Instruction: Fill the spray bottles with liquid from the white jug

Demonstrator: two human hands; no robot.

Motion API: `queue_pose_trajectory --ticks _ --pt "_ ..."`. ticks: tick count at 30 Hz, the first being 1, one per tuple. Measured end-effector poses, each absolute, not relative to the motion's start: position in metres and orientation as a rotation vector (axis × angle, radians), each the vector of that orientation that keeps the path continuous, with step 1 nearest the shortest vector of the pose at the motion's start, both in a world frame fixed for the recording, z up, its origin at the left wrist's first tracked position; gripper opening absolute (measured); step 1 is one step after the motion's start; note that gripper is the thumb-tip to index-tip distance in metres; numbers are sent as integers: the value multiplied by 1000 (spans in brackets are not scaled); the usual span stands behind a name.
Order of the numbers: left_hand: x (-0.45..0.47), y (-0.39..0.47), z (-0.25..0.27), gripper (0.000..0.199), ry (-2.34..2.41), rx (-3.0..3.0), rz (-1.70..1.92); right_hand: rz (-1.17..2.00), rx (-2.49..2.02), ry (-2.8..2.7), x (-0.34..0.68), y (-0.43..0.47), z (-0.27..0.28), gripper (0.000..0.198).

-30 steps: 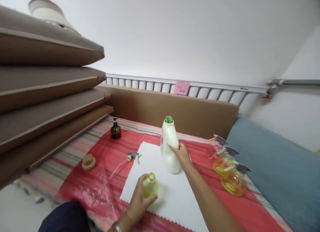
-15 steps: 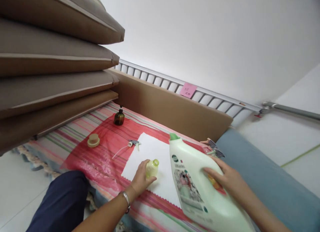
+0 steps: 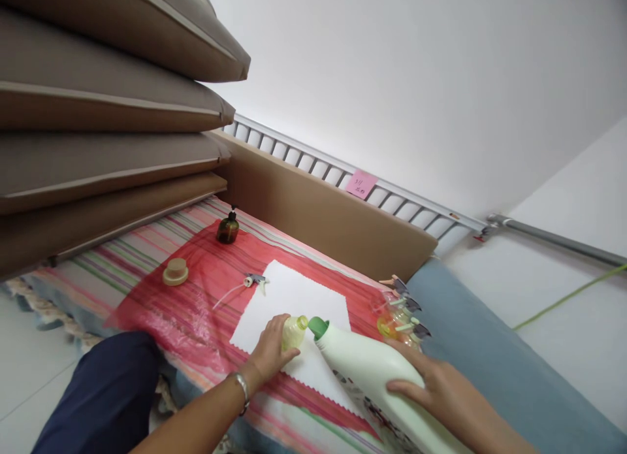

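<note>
While left hand (image 3: 268, 349) clasped translucent yellow plastic bottle (image 3: 292, 335) over white zigzag-edged sheet (image 3: 321, 296), right hand (image 3: 441, 392) gripped pale-green plastic jug (image 3: 367, 359), spout (image 3: 318, 328) beside bottle's mouth; jug seemed heavy, best held mid-body; bottle squeezable.

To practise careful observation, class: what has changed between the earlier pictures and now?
The right hand has tipped the large pale bottle from upright to leaning left, its green spout now close to the small yellow bottle, which the left hand has tilted rightward. Neither hand let go. The spray trigger and dark pump bottle stayed put.
</note>
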State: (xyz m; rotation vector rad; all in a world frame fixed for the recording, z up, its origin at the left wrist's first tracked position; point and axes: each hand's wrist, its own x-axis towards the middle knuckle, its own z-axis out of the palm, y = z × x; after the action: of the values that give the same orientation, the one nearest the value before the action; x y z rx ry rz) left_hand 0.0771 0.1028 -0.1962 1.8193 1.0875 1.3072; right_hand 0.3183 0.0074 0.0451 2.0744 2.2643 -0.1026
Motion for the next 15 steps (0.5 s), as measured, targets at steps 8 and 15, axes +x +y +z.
queue_pose_trajectory --ticks 8,15 --pt "78 98 -187 66 1096 1887 1252 -96 1984 2317 307 10 64 46" --pt "79 94 -179 66 1090 1930 1212 96 1864 2363 303 13 78 45"
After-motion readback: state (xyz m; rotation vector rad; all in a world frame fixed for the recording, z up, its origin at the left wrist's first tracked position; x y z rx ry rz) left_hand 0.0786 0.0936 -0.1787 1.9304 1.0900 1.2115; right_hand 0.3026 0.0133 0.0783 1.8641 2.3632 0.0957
